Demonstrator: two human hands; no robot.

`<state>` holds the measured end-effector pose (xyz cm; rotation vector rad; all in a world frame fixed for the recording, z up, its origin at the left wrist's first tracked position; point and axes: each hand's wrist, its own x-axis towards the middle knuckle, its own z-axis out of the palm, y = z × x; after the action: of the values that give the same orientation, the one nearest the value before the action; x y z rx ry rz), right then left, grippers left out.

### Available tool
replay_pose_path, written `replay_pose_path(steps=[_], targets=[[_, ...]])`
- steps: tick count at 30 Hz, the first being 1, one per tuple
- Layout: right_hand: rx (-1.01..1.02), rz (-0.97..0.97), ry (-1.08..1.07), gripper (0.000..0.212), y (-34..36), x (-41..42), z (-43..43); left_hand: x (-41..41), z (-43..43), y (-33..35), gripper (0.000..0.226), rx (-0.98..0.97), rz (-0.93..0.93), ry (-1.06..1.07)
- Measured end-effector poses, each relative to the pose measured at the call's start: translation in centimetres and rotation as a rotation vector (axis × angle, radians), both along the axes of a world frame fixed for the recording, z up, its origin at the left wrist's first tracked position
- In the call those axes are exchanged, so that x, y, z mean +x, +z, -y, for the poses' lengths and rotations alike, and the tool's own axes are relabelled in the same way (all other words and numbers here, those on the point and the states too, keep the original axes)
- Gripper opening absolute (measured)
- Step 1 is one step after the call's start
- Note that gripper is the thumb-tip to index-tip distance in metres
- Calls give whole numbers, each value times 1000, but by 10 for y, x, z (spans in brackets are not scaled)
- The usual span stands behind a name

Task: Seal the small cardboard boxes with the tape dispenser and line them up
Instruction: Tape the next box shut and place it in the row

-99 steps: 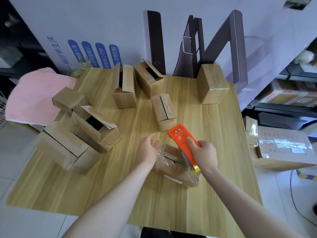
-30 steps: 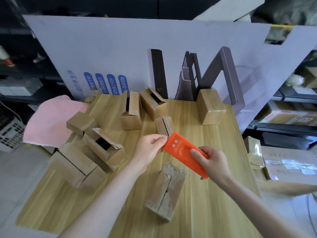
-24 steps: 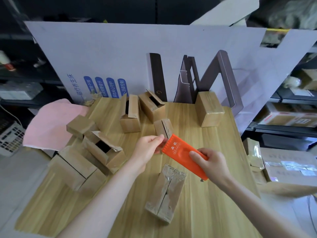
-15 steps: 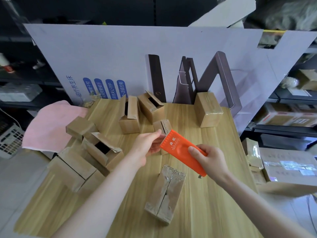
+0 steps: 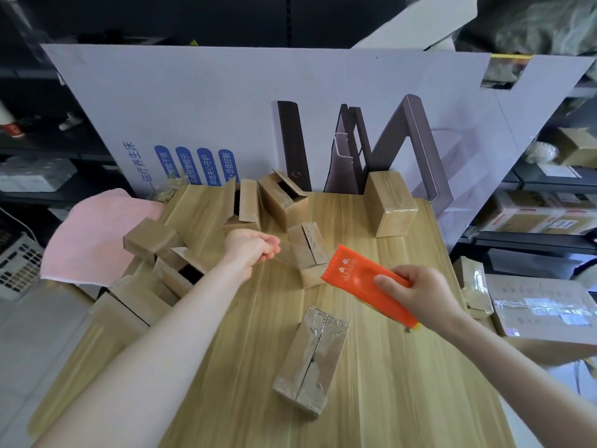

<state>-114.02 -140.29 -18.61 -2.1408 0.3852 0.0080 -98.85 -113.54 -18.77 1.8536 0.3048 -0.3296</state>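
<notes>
My right hand (image 5: 420, 297) grips an orange tape dispenser (image 5: 352, 276) above the wooden table (image 5: 403, 383), its wide end pointing left. My left hand (image 5: 250, 247) is pinched shut a little left of that end, and a faint clear strip of tape (image 5: 290, 261) seems to stretch between them. Below the hands lies a small cardboard box (image 5: 311, 357) with shiny tape along its top seam. Another small box (image 5: 307, 250) sits just behind the tape strip. A closed box (image 5: 391, 205) stands at the back right.
Several open-flapped boxes crowd the left and back: two (image 5: 240, 205) (image 5: 284, 202) at the back, a stack (image 5: 155, 286) at the left edge. A pink cloth (image 5: 97, 234) lies left. A white printed panel (image 5: 226, 108) walls the back. Taped parcels (image 5: 542, 315) sit right of the table.
My left hand has drawn away to the left from the dispenser's end, fingers still pinched. The dispenser has shifted slightly right and lower. The taped box lies still.
</notes>
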Motion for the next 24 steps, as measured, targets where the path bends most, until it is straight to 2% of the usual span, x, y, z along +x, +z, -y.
replay_pose_path(steps=[4, 12, 17, 21, 24], targets=[[-43, -45, -65, 18, -10, -27, 34, 7, -20, -17, 14, 24, -14, 45], [-109, -198, -67, 21, -42, -55, 54, -13, 7, -85, 14, 29, -122, 40], [-410, -318, -77, 29, -74, -58, 60, -24, 23, -127, 9, 58, -181, 3], [-477, -364, -79, 34, -91, -57, 59, -25, 29, -152, 4, 66, -184, -23], [-501, -415, -103, 35, -97, -53, 55, -23, 32, -166, 10, 79, -189, -23]])
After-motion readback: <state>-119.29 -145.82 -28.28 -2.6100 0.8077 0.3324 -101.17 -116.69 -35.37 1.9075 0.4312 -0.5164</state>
